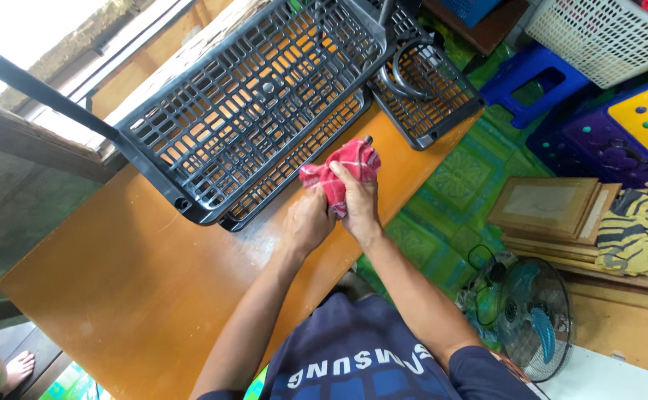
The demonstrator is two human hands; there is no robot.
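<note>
At the frame's centre, both hands close around a red checked cloth. The left hand cups it from below, fingers curled shut on the cloth. The right hand wraps over the top and presses the cloth about a thin dark rod whose tip pokes out above. This looks like the wiping step, the cloth bunched on the rod. The next move would call for a firm squeeze while sliding along the rod, I judge. The cloth is soft, woven and crumpled. Under the hands lies a smooth orange-brown table, slightly glossy. Further up, in the upper middle, a dark plastic rack with a rigid lattice of slots lies on the table, a round pole jutting to the upper left.
</note>
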